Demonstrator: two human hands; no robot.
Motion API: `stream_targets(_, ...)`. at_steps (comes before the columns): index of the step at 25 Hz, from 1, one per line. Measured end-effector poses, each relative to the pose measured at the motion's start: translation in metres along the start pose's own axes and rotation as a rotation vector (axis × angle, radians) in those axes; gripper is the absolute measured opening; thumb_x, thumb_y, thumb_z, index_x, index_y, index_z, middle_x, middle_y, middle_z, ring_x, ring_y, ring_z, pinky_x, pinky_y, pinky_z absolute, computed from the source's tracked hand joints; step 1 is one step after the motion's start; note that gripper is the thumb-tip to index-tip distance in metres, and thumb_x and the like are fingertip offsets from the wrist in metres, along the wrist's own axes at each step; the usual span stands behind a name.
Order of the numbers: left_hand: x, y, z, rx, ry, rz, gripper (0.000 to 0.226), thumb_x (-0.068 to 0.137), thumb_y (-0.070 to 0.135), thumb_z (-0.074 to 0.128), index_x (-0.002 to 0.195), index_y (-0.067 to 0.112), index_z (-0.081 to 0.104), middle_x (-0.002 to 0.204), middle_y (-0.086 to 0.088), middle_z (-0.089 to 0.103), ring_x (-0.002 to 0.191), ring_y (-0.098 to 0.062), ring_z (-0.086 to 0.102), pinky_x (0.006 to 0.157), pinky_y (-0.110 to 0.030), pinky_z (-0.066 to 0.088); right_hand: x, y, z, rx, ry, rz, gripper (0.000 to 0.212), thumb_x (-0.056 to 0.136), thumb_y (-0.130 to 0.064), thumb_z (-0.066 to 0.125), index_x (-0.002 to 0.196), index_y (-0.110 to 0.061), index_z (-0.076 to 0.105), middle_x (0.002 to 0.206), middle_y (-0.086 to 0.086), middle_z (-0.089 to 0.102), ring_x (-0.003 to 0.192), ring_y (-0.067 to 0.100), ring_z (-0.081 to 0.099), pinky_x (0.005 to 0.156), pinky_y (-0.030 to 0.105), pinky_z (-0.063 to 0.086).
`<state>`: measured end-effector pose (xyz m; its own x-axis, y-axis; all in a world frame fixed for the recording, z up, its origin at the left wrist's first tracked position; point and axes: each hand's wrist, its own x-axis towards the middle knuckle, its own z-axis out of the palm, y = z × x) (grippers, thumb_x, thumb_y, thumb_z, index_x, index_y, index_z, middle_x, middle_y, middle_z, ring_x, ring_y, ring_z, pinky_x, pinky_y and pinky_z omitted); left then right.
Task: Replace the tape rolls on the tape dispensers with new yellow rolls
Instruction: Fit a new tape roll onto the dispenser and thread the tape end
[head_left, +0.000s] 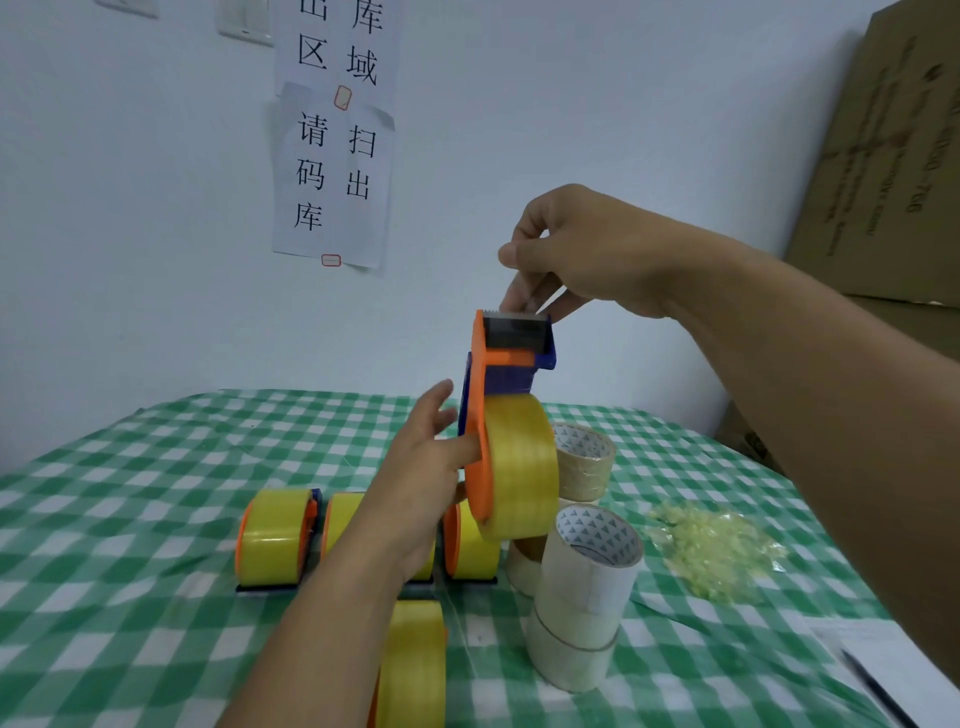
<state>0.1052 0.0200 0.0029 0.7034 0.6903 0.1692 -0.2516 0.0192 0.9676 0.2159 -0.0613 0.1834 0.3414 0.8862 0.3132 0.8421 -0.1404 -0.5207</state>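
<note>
I hold an orange and blue tape dispenser (485, 415) upright above the table, with a yellow roll (522, 467) mounted on it. My left hand (421, 483) grips the dispenser's orange side plate from the left. My right hand (566, 254) pinches the clear tape end just above the dispenser's cutter blade (517, 325). On the checked cloth behind stand three more dispensers with yellow rolls, one at the left (275, 540), the other two partly hidden by my left arm. Another yellow roll (415, 665) stands near the front edge.
Several beige tape rolls stand at the right: a stack of two (587, 587) and one further back (584, 460). A heap of crumpled yellowish tape scraps (717, 551) lies right of them. Paper with a pen (878, 691) sits at the front right. Cardboard boxes (883, 156) lean against the wall.
</note>
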Motion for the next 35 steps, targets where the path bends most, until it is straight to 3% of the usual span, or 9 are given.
stream_targets(2,-0.003,0.001,0.002,0.007,-0.068,0.0,0.048,0.095,0.0,0.056,0.133,0.029,0.059,0.12,-0.002,0.071,0.095,-0.021,0.074,0.071,-0.039,0.061,0.0,0.003,0.004,0.022,0.003,0.014,0.019,0.105,-0.02,0.052,0.094,-0.005,0.057,0.084,0.016,0.077,0.083,0.03,0.076,0.075,0.042,0.064)
stream_targets(4,-0.004,-0.001,0.002,0.029,-0.073,-0.004,0.037,0.097,0.0,0.056,0.121,0.026,0.066,0.109,-0.008,0.074,0.084,-0.024,0.075,0.065,-0.038,0.062,0.001,0.004,0.007,0.031,-0.001,0.033,0.02,0.105,-0.02,0.052,0.09,-0.008,0.055,0.081,0.015,0.077,0.078,0.028,0.075,0.072,0.041,0.064)
stream_targets(7,-0.004,-0.006,-0.001,0.072,-0.067,0.024,0.034,0.096,0.001,0.06,0.119,0.024,0.066,0.108,-0.008,0.074,0.084,-0.024,0.076,0.065,-0.038,0.062,0.001,0.005,0.009,0.052,-0.003,0.049,0.019,0.106,-0.02,0.05,0.091,-0.009,0.054,0.082,0.016,0.077,0.077,0.029,0.074,0.07,0.041,0.064)
stream_targets(12,0.0,-0.009,-0.006,0.198,-0.037,0.077,0.024,0.096,0.004,0.061,0.114,0.018,0.069,0.107,-0.01,0.074,0.088,-0.027,0.075,0.079,-0.053,0.061,-0.002,0.009,0.01,0.104,-0.014,0.034,0.018,0.106,-0.021,0.052,0.097,-0.006,0.057,0.079,0.01,0.078,0.07,0.019,0.073,0.067,0.034,0.063)
stream_targets(20,-0.005,0.002,-0.015,0.207,-0.159,0.13,0.046,0.089,-0.019,0.054,0.118,0.013,0.065,0.102,-0.013,0.077,0.096,-0.048,0.068,0.079,-0.065,0.052,-0.019,0.011,0.006,0.163,0.047,0.037,0.018,0.098,-0.021,0.065,0.09,-0.005,0.065,0.079,0.007,0.076,0.066,0.012,0.069,0.054,0.021,0.054)
stream_targets(25,-0.027,-0.001,-0.011,0.198,-0.182,0.148,0.044,0.09,-0.017,0.055,0.12,0.013,0.066,0.104,-0.012,0.076,0.097,-0.051,0.065,0.074,-0.051,0.056,-0.042,0.009,0.003,0.206,0.003,0.058,0.019,0.1,-0.02,0.062,0.087,-0.006,0.064,0.075,0.008,0.077,0.063,0.015,0.071,0.056,0.026,0.057)
stream_targets(29,-0.054,-0.001,-0.009,0.186,-0.136,0.137,0.043,0.09,-0.018,0.054,0.118,0.012,0.067,0.104,-0.016,0.075,0.096,-0.048,0.069,0.079,-0.06,0.056,-0.062,0.005,0.007,0.27,-0.02,0.059,0.018,0.1,-0.017,0.062,0.087,-0.005,0.064,0.073,0.008,0.077,0.061,0.015,0.07,0.054,0.026,0.057)
stream_targets(33,-0.077,0.004,-0.011,0.181,-0.11,0.168,0.043,0.089,-0.021,0.054,0.117,0.01,0.067,0.1,-0.015,0.076,0.088,-0.04,0.073,0.073,-0.054,0.059,-0.076,-0.002,0.018,0.369,-0.012,0.068,0.019,0.095,-0.014,0.067,0.078,-0.008,0.063,0.063,0.002,0.07,0.056,0.013,0.064,0.053,0.025,0.055)
stream_targets(35,-0.088,0.005,-0.012,0.18,-0.11,0.181,0.043,0.089,-0.021,0.054,0.115,0.01,0.067,0.097,-0.012,0.077,0.081,-0.031,0.075,0.066,-0.044,0.062,-0.081,-0.003,0.026,0.445,0.004,0.111,0.019,0.092,-0.013,0.07,0.075,-0.009,0.063,0.058,0.0,0.064,0.054,0.014,0.061,0.053,0.026,0.055)
